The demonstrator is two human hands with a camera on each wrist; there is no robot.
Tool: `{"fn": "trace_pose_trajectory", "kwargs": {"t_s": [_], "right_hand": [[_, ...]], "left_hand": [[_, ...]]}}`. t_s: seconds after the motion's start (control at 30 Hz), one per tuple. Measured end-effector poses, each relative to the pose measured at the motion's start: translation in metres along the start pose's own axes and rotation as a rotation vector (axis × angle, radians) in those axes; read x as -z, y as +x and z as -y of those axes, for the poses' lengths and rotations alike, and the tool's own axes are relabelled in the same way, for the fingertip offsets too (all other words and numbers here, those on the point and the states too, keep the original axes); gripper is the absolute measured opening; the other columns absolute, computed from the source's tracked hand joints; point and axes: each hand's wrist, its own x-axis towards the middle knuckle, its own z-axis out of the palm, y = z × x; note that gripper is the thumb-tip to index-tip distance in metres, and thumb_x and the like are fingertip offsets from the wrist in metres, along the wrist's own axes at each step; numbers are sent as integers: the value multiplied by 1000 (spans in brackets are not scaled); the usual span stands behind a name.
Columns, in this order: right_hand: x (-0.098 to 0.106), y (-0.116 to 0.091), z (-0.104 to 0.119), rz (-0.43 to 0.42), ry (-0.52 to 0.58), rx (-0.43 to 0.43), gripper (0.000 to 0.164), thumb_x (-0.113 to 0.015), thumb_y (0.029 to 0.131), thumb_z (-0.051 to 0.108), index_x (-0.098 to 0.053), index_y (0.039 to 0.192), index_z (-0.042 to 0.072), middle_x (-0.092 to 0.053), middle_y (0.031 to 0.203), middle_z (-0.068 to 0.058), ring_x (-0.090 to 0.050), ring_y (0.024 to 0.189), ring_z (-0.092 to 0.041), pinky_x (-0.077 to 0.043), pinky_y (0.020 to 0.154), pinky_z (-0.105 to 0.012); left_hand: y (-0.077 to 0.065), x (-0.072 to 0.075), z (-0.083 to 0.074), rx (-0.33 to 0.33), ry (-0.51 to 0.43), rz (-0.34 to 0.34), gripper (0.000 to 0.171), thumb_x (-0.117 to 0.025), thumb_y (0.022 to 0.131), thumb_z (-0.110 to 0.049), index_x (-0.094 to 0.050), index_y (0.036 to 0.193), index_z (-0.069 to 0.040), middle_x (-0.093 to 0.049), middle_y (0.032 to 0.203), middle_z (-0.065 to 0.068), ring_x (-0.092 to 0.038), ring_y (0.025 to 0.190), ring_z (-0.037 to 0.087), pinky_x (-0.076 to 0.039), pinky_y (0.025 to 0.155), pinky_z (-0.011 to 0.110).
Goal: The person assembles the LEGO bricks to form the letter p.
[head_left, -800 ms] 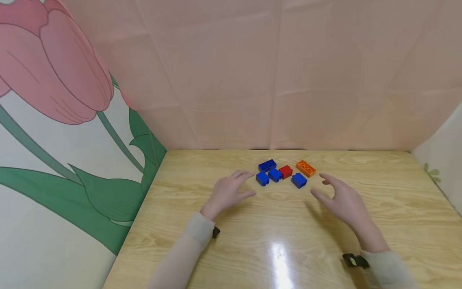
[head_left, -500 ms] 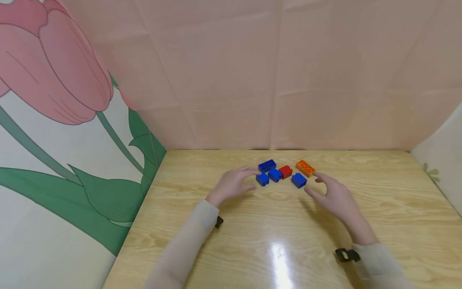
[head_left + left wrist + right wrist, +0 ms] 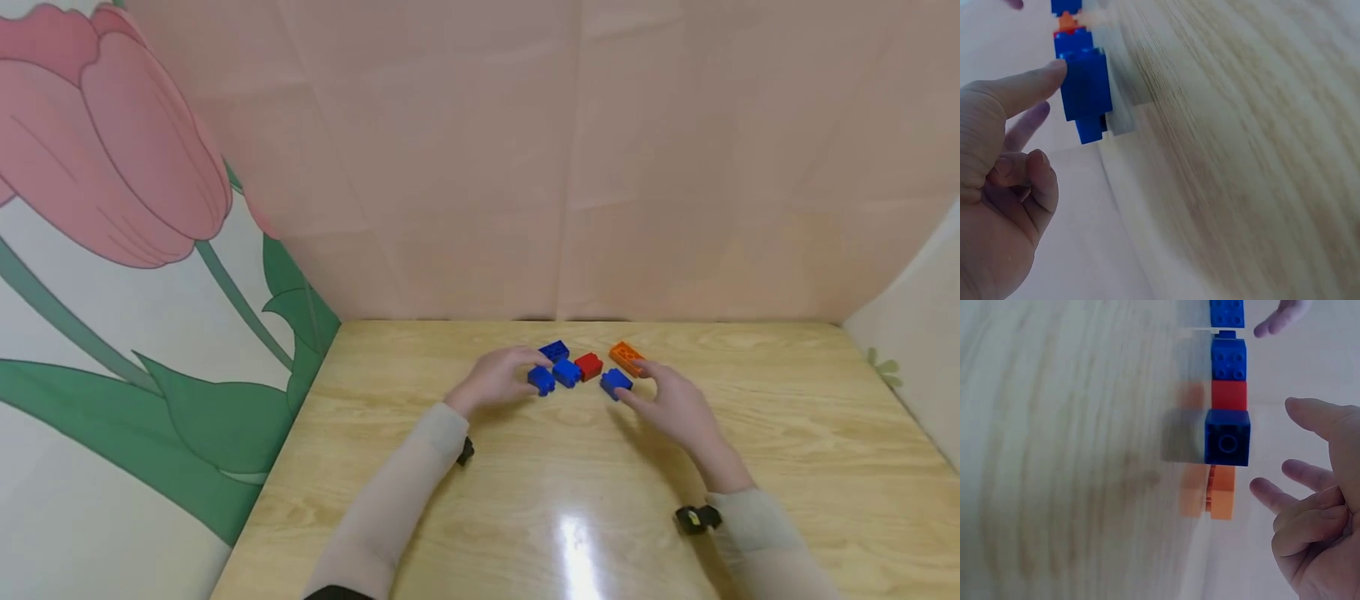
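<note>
My left hand (image 3: pixel 497 379) reaches to the leftmost blue toy brick (image 3: pixel 541 381), thumb and forefinger spread at its sides. In the left wrist view the thumb tip overlaps that blue brick (image 3: pixel 1087 87). On the other side, my right hand (image 3: pixel 677 406) has its thumb and fingers parted near the right blue brick (image 3: pixel 615 383). The right wrist view shows this brick's hollow end (image 3: pixel 1227 442), with space between it and the fingers. Between the hands lie a middle blue brick (image 3: pixel 567 372) and a red brick (image 3: pixel 588 367).
Behind lie a longer dark blue brick (image 3: pixel 555 351) and an orange brick (image 3: pixel 624 357), close to my right fingertips. The wood-grain table (image 3: pixel 525 500) ends at a pink cloth backdrop (image 3: pixel 450 208). A tulip-printed panel (image 3: pixel 150 167) borders the left side.
Both hands have moved inward to the bricks, the left to the right and the right to the left. The head view has shifted slightly; the bricks keep their arrangement.
</note>
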Motion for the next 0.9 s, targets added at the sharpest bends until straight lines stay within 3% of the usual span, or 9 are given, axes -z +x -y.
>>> {"fn": "trace_pose_trajectory", "kwargs": {"t_s": [0.2,0.37,0.5,0.63,0.8,0.9], "right_hand": [[-9,9,-4,20,-21,12,71,-70,98,50,-55,146,0,-56,144,-26,-48,132,-52,-36,106,-70],[-13,13,-3,25,-23,10,70,-71,98,47,-54,147,-1,-57,144,-27,-51,129,-53,-38,104,-70],[-16,17,0,50,-26,-10,69,-72,98,43,-54,146,-2,-61,137,-28,-65,103,-47,-50,89,-66],[-17,22,1,58,-37,-25,67,-73,97,43,-56,145,-1,-66,128,-27,-66,86,-37,-53,78,-59],[-18,27,1,59,-64,-22,65,-75,96,39,-58,142,-3,-69,121,-26,-67,95,-38,-53,83,-60],[-19,30,1,65,-72,-33,65,-75,95,40,-59,142,-2,-67,126,-27,-67,105,-43,-52,89,-62]], "left_hand": [[7,-3,3,0,69,59,47,-83,92,-24,-69,136,-30,-58,147,-9,-53,136,14,-45,109,37],[11,-6,6,2,54,70,46,-83,92,-23,-70,136,-29,-58,147,-7,-54,135,15,-47,107,39],[14,-9,8,-16,69,69,45,-84,91,-23,-71,134,-27,-61,144,-6,-56,133,15,-47,107,36],[18,-13,9,-37,137,90,44,-83,92,-27,-71,135,-28,-62,142,-8,-56,133,13,-45,108,32],[22,-13,8,-47,195,111,45,-82,93,-32,-70,136,-31,-62,143,-9,-56,133,13,-46,108,33],[23,-11,7,-46,200,118,46,-82,92,-33,-70,136,-32,-61,143,-8,-56,133,15,-46,107,36]]}}
